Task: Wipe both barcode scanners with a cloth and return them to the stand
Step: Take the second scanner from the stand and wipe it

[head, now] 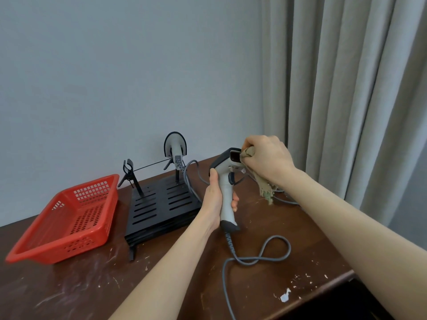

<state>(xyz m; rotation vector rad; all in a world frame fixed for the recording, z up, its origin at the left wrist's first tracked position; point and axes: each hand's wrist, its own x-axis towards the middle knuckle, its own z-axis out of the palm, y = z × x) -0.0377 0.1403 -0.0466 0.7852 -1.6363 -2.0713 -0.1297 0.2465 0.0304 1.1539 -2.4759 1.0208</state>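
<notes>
I hold the scanner [227, 192] up over the table [92, 285], just right of the stand [161, 199]. My left hand [213, 199] is wrapped tight round its grey handle, with the thumb up the back. My right hand [268, 158] is closed on a bunched cloth [265, 188] and presses it on the dark window at the scanner's head. The rest of the cloth hangs down below my fist.

I think the scanner is light and made of hard plastic. It looks smooth, so it could slip. The handle is the best place to hold it, since it is shaped for a hand. The window looks like the part that could scratch, so I would rub it softly. The cloth is soft and floppy, and its edge looks frayed. The cable [230, 243] is bendy and loops on the table near me. It may tug when I move the scanner.

I count two scanners: this one, and a second scanner [175, 146] that sits on the far right holder of the stand. There is one cloth. There is one black stand with two holders. There are two grey cables, one from each scanner. One red basket [57, 252] sits left of the stand.
</notes>
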